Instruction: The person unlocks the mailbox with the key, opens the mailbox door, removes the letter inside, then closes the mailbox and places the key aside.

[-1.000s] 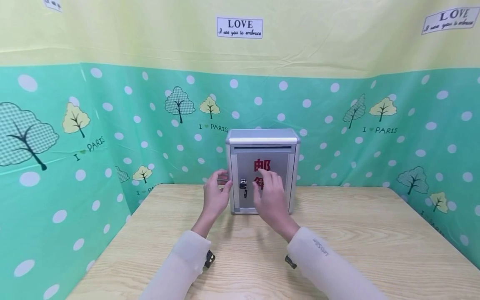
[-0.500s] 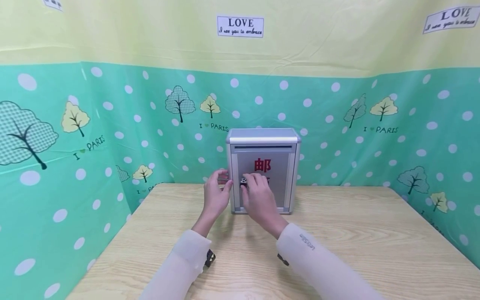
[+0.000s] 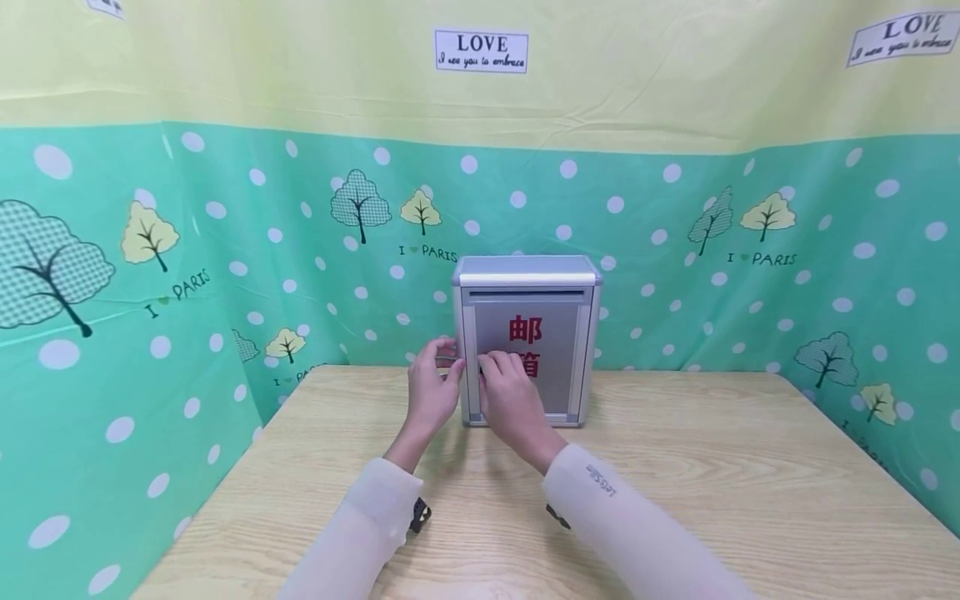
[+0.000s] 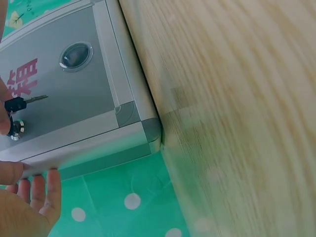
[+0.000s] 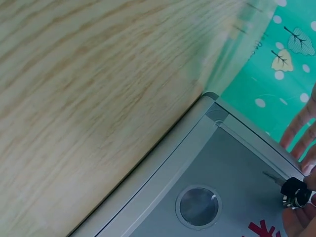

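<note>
A grey metal mailbox with red characters stands upright on the table. In the head view, my right hand covers its lock. The left wrist view shows the right thumb and fingers pinching the black-headed key at the lock, its blade hidden. A second black-headed key sits beside it, its bare blade pointing toward the box's bottom. My left hand touches the left side of the mailbox. Its thumb lies by the front edge and its fingers reach along the side, fairly straight.
The mailbox rests on a wood-grain table. Behind and at both sides hangs a green and yellow curtain with dots and trees. A round window is set low in the mailbox front. A slot runs across its top.
My right hand has moved left across the mailbox front to the lock and taken hold of the key. The left hand stays in place. The mailbox has not moved.
</note>
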### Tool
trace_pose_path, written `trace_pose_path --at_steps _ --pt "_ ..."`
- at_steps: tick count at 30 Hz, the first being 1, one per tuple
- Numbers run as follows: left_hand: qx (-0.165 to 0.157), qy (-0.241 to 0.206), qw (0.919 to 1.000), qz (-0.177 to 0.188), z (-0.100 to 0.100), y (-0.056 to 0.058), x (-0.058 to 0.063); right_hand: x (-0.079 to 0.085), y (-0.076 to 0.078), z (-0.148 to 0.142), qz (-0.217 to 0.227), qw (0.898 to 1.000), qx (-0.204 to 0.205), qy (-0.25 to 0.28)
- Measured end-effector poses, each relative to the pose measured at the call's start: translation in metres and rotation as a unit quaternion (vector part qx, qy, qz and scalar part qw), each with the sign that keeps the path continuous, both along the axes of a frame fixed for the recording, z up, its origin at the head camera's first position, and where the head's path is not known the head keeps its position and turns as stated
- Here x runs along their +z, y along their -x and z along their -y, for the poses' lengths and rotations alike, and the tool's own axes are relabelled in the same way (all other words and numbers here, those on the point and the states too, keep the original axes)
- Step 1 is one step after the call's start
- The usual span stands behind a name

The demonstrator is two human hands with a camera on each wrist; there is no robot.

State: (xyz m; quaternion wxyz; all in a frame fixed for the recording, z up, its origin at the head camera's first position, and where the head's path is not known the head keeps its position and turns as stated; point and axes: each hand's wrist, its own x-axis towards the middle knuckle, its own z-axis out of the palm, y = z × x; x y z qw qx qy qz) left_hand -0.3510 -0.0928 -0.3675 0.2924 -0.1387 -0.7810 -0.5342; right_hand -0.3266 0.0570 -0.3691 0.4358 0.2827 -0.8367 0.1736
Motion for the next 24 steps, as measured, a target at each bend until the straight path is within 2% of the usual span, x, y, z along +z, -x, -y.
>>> trace_pose_path --at_steps 7,12,15,18,24 --pt "0.001 0.002 1.0000 -0.004 -0.0004 -0.0003 0.0003 -0.0005 0.0005 0.0003 -0.025 0.999 -0.012 -0.047" --pt "0.001 0.004 1.0000 0.001 -0.0011 -0.0006 0.0003 -0.0019 0.0009 -0.0015 -0.073 0.989 -0.044 -0.122" --pt "0.003 0.006 1.0000 0.002 -0.0018 -0.0009 0.0007 -0.0019 0.0007 -0.0022 -0.089 0.984 -0.055 -0.148" --pt "0.005 0.006 1.0000 0.002 -0.0022 -0.0014 0.0012 -0.0007 0.0001 -0.0023 -0.093 0.982 -0.057 -0.156" --pt "0.005 0.000 1.0000 0.004 -0.0024 -0.0019 0.0022 0.0034 -0.0009 -0.0012 -0.073 0.985 -0.053 -0.144"
